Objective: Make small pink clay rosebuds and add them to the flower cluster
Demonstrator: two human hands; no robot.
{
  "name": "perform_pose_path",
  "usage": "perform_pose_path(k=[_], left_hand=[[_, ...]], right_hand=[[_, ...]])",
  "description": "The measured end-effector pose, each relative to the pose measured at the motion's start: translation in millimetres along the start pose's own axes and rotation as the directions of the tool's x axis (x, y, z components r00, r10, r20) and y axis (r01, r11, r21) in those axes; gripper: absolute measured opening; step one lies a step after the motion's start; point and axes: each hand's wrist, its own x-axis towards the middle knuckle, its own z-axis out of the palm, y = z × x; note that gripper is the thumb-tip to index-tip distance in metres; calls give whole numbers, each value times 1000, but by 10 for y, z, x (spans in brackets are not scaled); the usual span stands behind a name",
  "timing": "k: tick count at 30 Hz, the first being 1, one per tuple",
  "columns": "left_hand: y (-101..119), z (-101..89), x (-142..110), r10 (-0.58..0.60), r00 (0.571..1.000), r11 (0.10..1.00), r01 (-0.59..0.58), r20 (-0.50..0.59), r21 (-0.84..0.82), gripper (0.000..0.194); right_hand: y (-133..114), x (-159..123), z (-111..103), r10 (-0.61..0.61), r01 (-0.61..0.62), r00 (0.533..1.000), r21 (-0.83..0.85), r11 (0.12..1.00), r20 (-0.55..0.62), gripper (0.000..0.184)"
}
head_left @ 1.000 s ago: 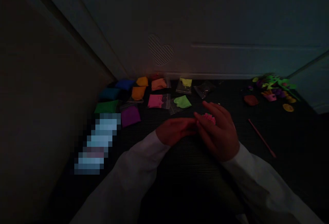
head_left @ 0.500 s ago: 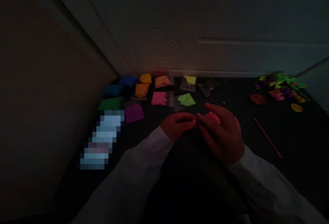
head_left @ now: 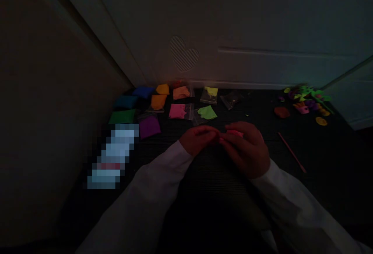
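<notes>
In the dim head view, my left hand [head_left: 198, 139] and my right hand [head_left: 247, 149] meet at the fingertips over the dark table. Both are pinched together around a small bit of pink modelling clay [head_left: 221, 140], mostly covered by the fingers. A larger wrinkled piece of pink clay [head_left: 234, 133] shows just behind my right fingers, partly hidden; whether it touches the hand I cannot tell. To the right of my right hand lies a thin pink modelling tool [head_left: 291, 152].
Bags of coloured clay stand along the back: purple [head_left: 149, 127], pink [head_left: 177, 111], light green [head_left: 207, 112], orange [head_left: 159, 102], green [head_left: 122, 116]. A blurred lit screen [head_left: 113, 156] lies at left. Brown clay [head_left: 281, 112] and colourful clay flowers [head_left: 309, 100] sit at right.
My right hand has come left and its fingers have closed in against my left fingertips at the small pink bit. The whole view has shifted slightly.
</notes>
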Motion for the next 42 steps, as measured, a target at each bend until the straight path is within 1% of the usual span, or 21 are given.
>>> perform_pose_path(k=[2, 5, 7, 9, 10, 13, 15, 18, 23, 25, 27, 28, 31, 32, 35, 36, 37, 39, 40, 41, 42], left_hand=[[45, -17, 10, -13, 998, 997, 9, -54, -76, 24], [122, -57, 23, -8, 990, 992, -10, -139, -126, 17], [152, -80, 29, 1, 985, 988, -27, -171, -151, 16], [159, -91, 36, 6, 984, 986, -36, -181, -162, 16], [157, -92, 39, 8, 984, 986, -38, -180, -164, 16], [148, -86, 48, 12, 985, 986, -41, -174, -163, 16], [150, -80, 52, 13, 984, 985, -43, -176, -166, 17], [158, -71, 51, 15, 982, 984, -47, -187, -170, 18], [163, -63, 48, 14, 980, 983, -49, -198, -175, 17], [162, -62, 50, 15, 981, 983, -50, -195, -176, 17], [161, -62, 52, 15, 982, 983, -49, -189, -176, 16], [160, -62, 53, 15, 982, 983, -49, -186, -175, 16], [157, -67, 58, 18, 983, 984, -50, -182, -174, 16], [156, -70, 59, 18, 984, 984, -49, -179, -173, 16], [152, -79, 64, 17, 985, 984, -48, -172, -173, 16], [151, -82, 65, 17, 985, 984, -47, -170, -173, 16], [150, -84, 65, 18, 985, 984, -48, -169, -172, 16], [147, -85, 66, 23, 985, 984, -52, -170, -169, 16], [144, -85, 67, 25, 985, 984, -54, -169, -167, 16], [141, -86, 68, 28, 985, 985, -56, -168, -166, 16], [137, -87, 70, 30, 986, 985, -57, -167, -165, 16]], right_hand=[[-35, -8, -80, 53, -53, 998, 9, 999, 33, 23], [-146, -101, -187, 95, -93, 985, -19, 995, 147, 25], [-223, -219, -195, 78, -65, 965, -59, 996, 252, 23], [-272, -357, -142, 88, -38, 930, -144, 989, 356, 20], [-287, -425, -100, 99, -24, 919, -195, 980, 381, 19], [-312, -586, 13, 109, 5, 910, -273, 962, 401, 23], [-334, -654, 41, 115, 3, 903, -272, 962, 414, 29], [-363, -714, 2, 122, -5, 888, -256, 967, 444, 37], [-318, -769, -111, 213, -58, 878, -347, 936, 428, 46], [-292, -786, -135, 169, -5, 869, -333, 943, 466, 47], [-271, -793, -151, 101, 69, 846, -294, 953, 523, 47], [-262, -790, -158, 94, 81, 840, -293, 953, 535, 47], [-243, -760, -189, 145, 47, 845, -342, 939, 515, 51], [-241, -747, -201, 136, 60, 836, -334, 941, 531, 51], [-237, -725, -222, 11, 179, 763, -228, 957, 646, 52], [-233, -727, -221, -9, 199, 752, -213, 957, 660, 53], [-227, -732, -216, 3, 194, 762, -232, 953, 647, 53], [-213, -743, -203, 62, 148, 809, -305, 941, 585, 54], [-207, -746, -198, 78, 136, 820, -325, 936, 567, 54], [-202, -745, -197, 60, 153, 812, -312, 938, 580, 54], [-199, -740, -200, 21, 189, 789, -276, 942, 614, 56]])
